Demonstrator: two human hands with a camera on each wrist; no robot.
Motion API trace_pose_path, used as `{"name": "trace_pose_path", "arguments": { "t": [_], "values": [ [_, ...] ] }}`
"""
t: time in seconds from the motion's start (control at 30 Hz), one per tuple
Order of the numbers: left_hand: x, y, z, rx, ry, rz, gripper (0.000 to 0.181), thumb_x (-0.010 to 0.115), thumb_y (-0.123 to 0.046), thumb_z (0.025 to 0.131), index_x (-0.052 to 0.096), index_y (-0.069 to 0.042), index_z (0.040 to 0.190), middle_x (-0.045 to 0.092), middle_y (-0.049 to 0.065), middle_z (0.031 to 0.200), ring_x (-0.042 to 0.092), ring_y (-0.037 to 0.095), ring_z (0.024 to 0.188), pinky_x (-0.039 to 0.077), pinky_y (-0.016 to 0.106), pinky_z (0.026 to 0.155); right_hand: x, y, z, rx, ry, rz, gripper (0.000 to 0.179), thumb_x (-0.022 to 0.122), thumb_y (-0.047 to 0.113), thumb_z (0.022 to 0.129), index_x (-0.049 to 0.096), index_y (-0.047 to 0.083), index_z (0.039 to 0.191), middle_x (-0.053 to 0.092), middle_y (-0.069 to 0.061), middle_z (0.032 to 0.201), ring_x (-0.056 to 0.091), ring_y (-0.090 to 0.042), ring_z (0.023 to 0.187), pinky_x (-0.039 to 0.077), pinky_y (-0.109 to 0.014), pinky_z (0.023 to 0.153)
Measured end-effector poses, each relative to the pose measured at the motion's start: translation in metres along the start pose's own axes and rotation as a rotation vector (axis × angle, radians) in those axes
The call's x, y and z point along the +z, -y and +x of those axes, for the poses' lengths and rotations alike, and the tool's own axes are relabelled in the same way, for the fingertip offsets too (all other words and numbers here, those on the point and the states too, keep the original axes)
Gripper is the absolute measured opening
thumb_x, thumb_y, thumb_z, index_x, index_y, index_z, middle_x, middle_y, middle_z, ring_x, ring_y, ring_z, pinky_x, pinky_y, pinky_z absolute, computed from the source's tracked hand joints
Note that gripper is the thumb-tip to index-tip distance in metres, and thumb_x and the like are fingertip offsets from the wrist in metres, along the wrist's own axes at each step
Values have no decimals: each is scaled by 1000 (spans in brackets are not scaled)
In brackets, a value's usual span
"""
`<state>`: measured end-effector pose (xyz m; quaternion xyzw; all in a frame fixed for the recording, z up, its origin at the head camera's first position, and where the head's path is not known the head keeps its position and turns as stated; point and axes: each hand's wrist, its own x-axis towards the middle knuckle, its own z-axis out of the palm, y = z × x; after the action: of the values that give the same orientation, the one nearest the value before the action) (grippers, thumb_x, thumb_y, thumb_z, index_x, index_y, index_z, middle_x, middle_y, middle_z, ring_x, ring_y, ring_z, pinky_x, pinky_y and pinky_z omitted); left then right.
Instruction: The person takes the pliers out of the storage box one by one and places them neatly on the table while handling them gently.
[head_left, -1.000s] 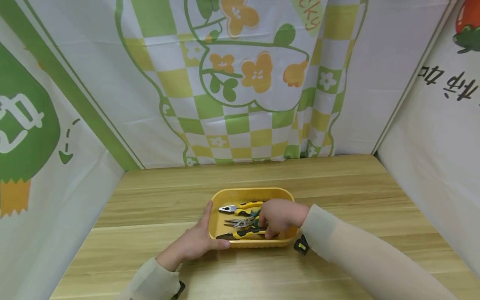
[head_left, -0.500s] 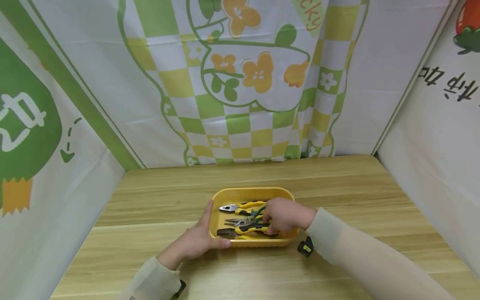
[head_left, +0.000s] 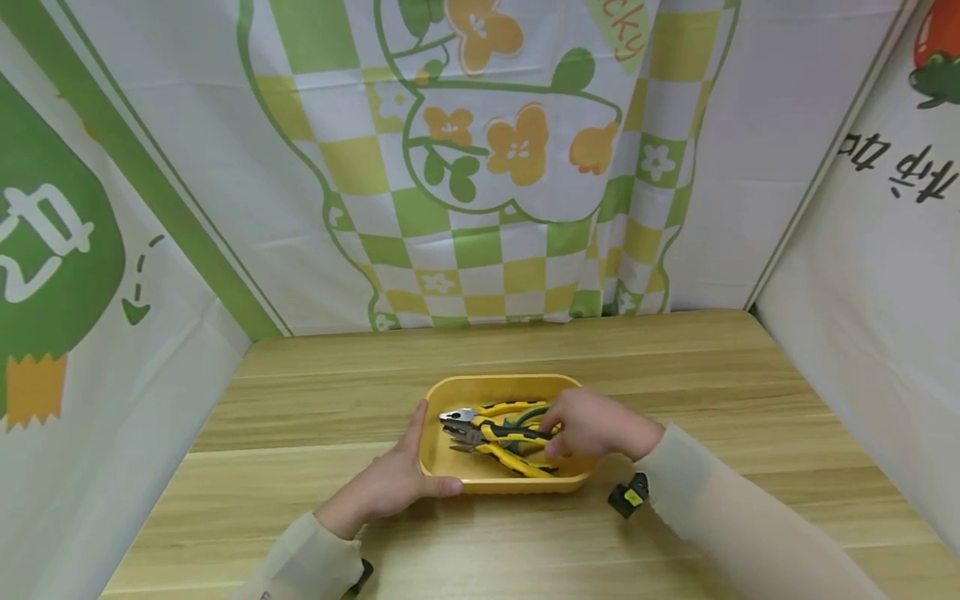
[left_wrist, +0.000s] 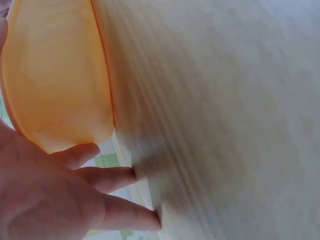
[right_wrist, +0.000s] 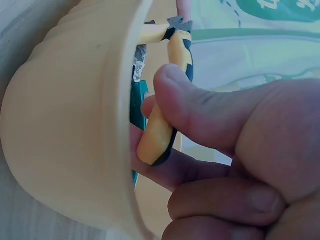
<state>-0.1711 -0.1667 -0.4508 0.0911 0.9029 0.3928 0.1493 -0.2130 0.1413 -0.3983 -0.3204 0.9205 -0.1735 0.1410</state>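
A yellow plastic bin (head_left: 510,485) on the table holds several pliers. My right hand (head_left: 588,423) pinches one handle of a pair of pliers (head_left: 498,431) with dark jaws; in the right wrist view my thumb presses on its yellow-and-black handle (right_wrist: 160,135). The other handle slants toward the bin's near right side. Beneath lie pliers with bright jaws (head_left: 457,415) and a green-handled pair (head_left: 531,414), partly hidden. My left hand (head_left: 392,482) rests at the bin's left end, thumb along the front rim. In the left wrist view its fingers (left_wrist: 107,178) are straight and spread, tips down by the tabletop.
The wooden table (head_left: 315,400) runs back to a green-and-white patterned cloth (head_left: 480,250). White printed panels (head_left: 862,292) stand on both sides. A black wrist device (head_left: 628,496) hangs beside my right cuff.
My right hand has moved right and slightly away from me, lifting the near pliers by one handle. Their jaws have swung over the other pliers and the handles have spread. My left hand stays put.
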Motion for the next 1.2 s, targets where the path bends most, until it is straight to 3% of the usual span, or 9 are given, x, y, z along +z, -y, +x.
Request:
{"name": "trace_pose_path", "arguments": {
  "t": [0.13, 0.23, 0.4, 0.6, 0.9, 1.07, 1.2],
  "values": [
    [0, 0, 0, 1, 0, -5, 139, 86, -57, 68, -11, -18, 160, 28, 34, 152, 47, 50, 124, 34, 61, 104, 0, -7, -3, 7, -27, 80, 16, 77, 14, 89, 78, 7, 103, 71, -2, 103, 62, -16, 86, 52, -38, 80],
    [2, 1, 1, -2, -1, 1, 139, 86, -58, 68, -11, -18, 160, 29, 34, 152, 48, 49, 123, 35, 60, 103, -1, -12, -7, 29, -48, 151, 16, 76, 14, 89, 78, 7, 104, 72, 3, 92, 61, -11, 79, 52, -37, 75],
    [2, 0, 2, -1, -3, -13, 139, 86, -57, 67, -11, -20, 160, 29, 35, 151, 49, 51, 122, 35, 61, 103, -6, -15, -14, 85, -87, 250, 22, 72, 15, 93, 76, 4, 111, 68, 11, 73, 61, -13, 80, 50, -38, 76],
    [2, -1, 3, -6, -5, -3, 140, 86, -58, 67, -10, -18, 160, 29, 34, 152, 50, 49, 121, 36, 60, 103, -8, -21, -18, 89, -122, 331, 17, 70, 15, 94, 76, 4, 106, 67, 7, 69, 56, -14, 71, 45, -36, 68],
    [2, 0, 4, -38, 1, 5, 141, 86, -60, 65, -10, -20, 160, 30, 33, 152, 51, 47, 121, 37, 59, 102, -7, -34, -30, 196, -184, 524, 24, 70, 16, 95, 73, 0, 111, 70, 0, 73, 60, -17, 87, 45, -40, 83],
    [1, 1, 4, -44, -3, 3, 141, 86, -60, 65, -10, -20, 160, 29, 32, 153, 49, 47, 124, 36, 59, 102, -9, -45, -35, 253, -176, 633, 24, 67, 19, 97, 73, 2, 111, 71, -5, 78, 40, -12, 53, 36, -26, 53],
    [1, 1, 3, -41, 4, -10, 141, 87, -59, 66, -11, -19, 160, 27, 31, 154, 48, 42, 125, 35, 56, 104, -11, -56, -40, 310, -179, 784, 33, 66, 20, 98, 68, -3, 121, 71, -10, 82, 25, -8, 43, 27, -22, 42]
  ]
}}
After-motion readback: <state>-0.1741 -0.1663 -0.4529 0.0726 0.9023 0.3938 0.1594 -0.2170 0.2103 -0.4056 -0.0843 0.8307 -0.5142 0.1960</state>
